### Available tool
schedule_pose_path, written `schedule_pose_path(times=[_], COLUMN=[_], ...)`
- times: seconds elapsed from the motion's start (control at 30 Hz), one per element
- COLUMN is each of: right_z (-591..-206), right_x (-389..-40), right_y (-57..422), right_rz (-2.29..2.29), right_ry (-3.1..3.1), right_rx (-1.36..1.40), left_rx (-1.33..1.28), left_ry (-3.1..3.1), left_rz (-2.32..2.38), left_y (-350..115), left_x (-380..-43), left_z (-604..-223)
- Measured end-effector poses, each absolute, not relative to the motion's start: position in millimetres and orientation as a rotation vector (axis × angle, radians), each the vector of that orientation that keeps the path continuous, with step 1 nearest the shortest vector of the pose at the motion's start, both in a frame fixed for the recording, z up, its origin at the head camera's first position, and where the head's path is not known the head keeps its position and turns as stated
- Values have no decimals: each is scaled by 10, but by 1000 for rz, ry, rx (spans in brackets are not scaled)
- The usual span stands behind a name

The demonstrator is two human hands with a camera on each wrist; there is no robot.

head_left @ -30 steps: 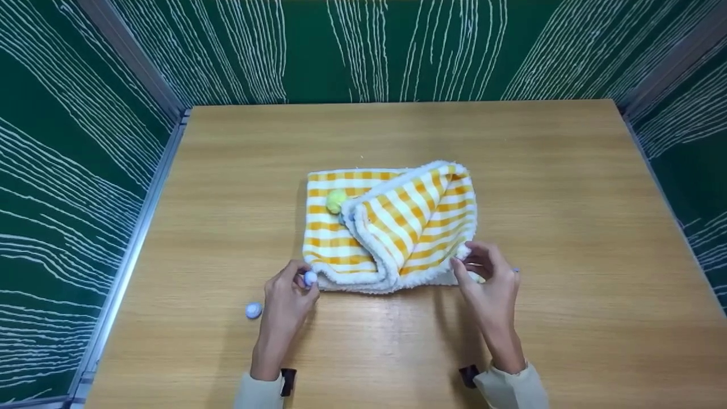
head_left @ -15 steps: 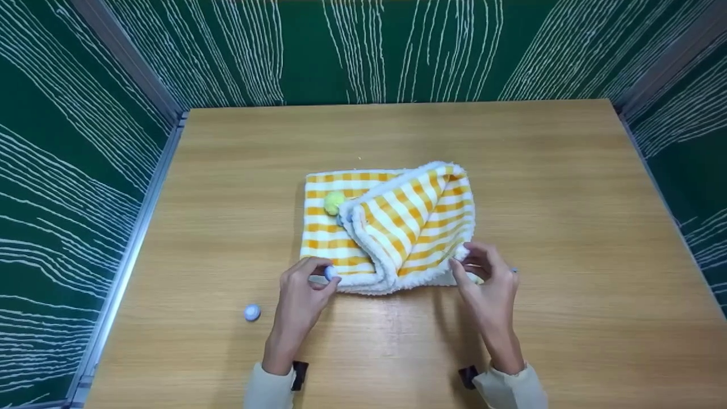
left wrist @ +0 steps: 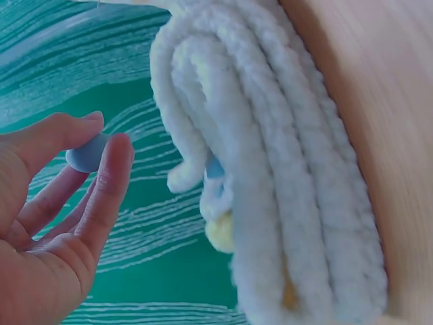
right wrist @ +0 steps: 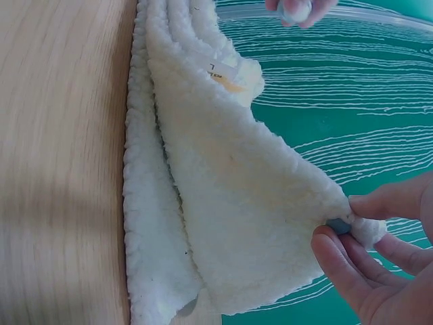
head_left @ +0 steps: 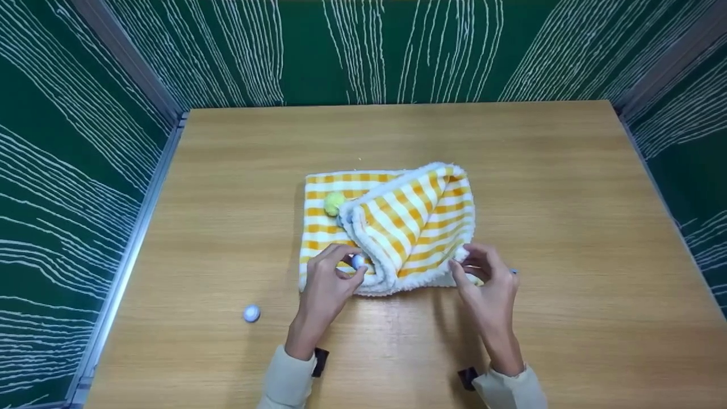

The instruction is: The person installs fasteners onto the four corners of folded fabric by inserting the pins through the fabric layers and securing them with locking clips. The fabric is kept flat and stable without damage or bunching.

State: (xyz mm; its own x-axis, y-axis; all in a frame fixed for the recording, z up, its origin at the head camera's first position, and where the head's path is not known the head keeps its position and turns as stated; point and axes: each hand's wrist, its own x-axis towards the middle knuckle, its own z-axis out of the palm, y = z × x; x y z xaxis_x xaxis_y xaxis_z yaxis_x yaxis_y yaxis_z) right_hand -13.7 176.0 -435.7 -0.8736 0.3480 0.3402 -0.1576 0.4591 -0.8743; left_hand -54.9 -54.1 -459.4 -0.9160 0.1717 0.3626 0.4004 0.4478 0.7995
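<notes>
A folded yellow-and-white checked blanket (head_left: 448,227) with white fleece lining lies mid-table, one flap turned back diagonally. My left hand (head_left: 329,278) is over its front left part. Thumb and fingertips there pinch a small rounded blue-white piece (left wrist: 88,154), held apart from the fleece in the left wrist view. With my right hand (head_left: 491,278) I pinch the blanket's front right edge, raised off the table. A grey-blue rounded piece (right wrist: 338,225) shows at the fleece between those fingertips. A yellow-green pompom (head_left: 334,203) rests near the flap's tip.
Another small blue-white round piece (head_left: 251,313) lies on the wooden table (head_left: 187,244), left of the left hand. A label (right wrist: 222,70) sticks out of the fleece in the right wrist view. Green walls (head_left: 306,51) with white lines border the table.
My left hand has carried its small blue-white piece to the right and slightly away from me, from the blanket's front left corner toward the flap. The right hand keeps its place at the edge.
</notes>
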Motion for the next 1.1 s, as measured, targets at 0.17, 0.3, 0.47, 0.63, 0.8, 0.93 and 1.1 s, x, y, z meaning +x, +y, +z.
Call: schedule_pose_path(times=[0.17,0.3,0.47,0.63,0.8,0.93,1.1], right_z=[-4353,-4322,-4314,-4310,-4316,-4351,-4541], right_x=[-137,-137,-145,-145,-145,-157,-212], right_y=[1755,1748,1750,1747,1748,1763,1845], right_rz=[1415,1415,1416,1416,1421,1416,1427], right_ry=[-2244,-2232,-2209,-2222,-2221,-2223,-2201], right_rx=[-175,-157,-127,-144,-134,-130,-107], left_rx=[-571,-640,-713,-767,-824,-846,-855], left_ry=[-2474,-2480,-2475,-2458,-2458,-2456,-2463], left_rz=[-1464,-1500,-1523,-1552,-1513,-1515,-1519], left_y=[-410,-291,-139,-9,74,117,164], left_x=[-607,-642,-677,-706,-735,-758,-780], left_z=[-4603,-4607,-4603,-4600,-4625,-4642,-4648])
